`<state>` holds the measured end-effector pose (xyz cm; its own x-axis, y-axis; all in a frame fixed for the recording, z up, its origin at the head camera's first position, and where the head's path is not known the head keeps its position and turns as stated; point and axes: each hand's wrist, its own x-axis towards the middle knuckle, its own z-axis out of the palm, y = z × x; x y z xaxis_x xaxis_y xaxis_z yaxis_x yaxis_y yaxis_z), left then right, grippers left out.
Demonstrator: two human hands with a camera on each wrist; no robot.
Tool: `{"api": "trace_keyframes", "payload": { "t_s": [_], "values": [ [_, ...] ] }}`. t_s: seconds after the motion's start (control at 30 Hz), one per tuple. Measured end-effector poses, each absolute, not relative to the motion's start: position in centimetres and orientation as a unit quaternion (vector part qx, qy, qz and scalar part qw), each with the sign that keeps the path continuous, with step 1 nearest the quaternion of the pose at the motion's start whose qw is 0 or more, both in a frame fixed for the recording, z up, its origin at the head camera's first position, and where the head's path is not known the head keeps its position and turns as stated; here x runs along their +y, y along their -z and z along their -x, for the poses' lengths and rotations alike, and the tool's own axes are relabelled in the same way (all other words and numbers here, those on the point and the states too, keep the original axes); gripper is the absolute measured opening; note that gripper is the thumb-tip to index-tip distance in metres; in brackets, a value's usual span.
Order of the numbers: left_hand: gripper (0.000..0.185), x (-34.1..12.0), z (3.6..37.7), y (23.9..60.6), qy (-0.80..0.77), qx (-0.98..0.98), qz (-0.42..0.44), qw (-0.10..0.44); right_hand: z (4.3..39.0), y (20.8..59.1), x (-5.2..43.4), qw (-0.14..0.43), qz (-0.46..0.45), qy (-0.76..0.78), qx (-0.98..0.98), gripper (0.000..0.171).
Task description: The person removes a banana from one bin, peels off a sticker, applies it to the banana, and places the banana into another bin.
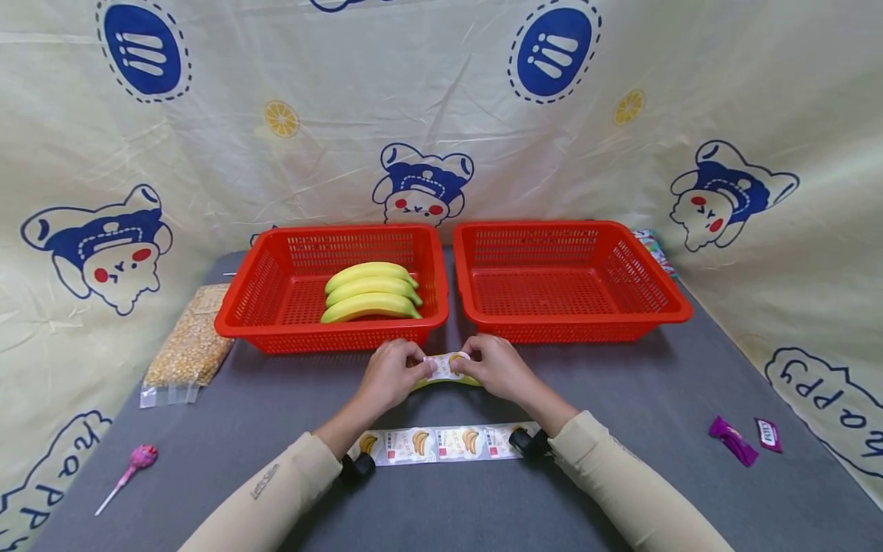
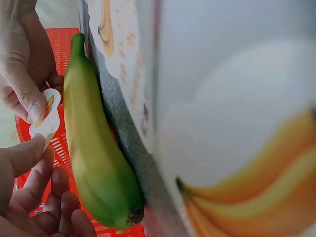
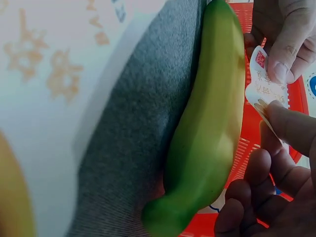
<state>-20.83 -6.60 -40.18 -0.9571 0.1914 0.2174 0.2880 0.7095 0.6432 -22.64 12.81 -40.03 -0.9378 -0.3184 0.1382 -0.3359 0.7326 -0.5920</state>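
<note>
A small white label sticker [image 1: 444,366] with a banana picture is stretched between my two hands, just over a single yellow-green banana [image 1: 448,382] on the table. My left hand [image 1: 392,373] pinches one end of it between thumb and index finger. The other end is pinched by my right hand [image 1: 498,369]. In the left wrist view the label [image 2: 48,116] bends slightly, close beside the banana [image 2: 96,143]. Whether the label touches the peel, I cannot tell. Nearer me lies a strip of similar banana labels [image 1: 448,443], its ends partly behind my wrists.
The left red basket [image 1: 331,337] holds several bananas [image 1: 372,287]; another red basket [image 1: 572,330] stands to its right. A bag of corn kernels [image 1: 189,337] and a lollipop [image 1: 143,458] lie at left. Purple wrapped candy [image 1: 733,441] and a small packet [image 1: 768,435] lie at right.
</note>
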Motion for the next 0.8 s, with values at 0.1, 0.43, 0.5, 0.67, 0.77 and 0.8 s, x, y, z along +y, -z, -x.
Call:
{"api": "trace_keyframes", "payload": {
  "t_s": [0.1,0.43,0.5,0.67,0.77,0.8],
  "values": [
    [0.016,-6.61,21.02,40.17,0.347,-0.926,0.129,0.066,22.91,39.93,12.57,0.011,-0.175,-0.306,-0.936,0.022],
    [0.015,-6.48,21.46,40.23,0.322,-0.937,0.128,0.054,23.33,39.97,12.17,-0.001,-0.176,-0.272,-0.946,0.025],
    [0.015,-6.44,21.48,40.28,0.317,-0.938,0.132,0.056,23.34,39.99,12.14,0.000,-0.177,-0.268,-0.947,0.026],
    [0.016,-6.30,21.53,40.47,0.297,-0.942,0.142,0.069,23.22,40.27,12.09,0.019,-0.185,-0.252,-0.950,0.026],
    [0.016,-6.19,21.54,40.57,0.282,-0.944,0.149,0.082,23.08,40.61,12.04,0.045,-0.196,-0.236,-0.951,0.025],
    [0.016,-6.16,21.55,40.62,0.276,-0.945,0.152,0.087,23.05,40.73,12.02,0.055,-0.201,-0.229,-0.951,0.025]
  ]
}}
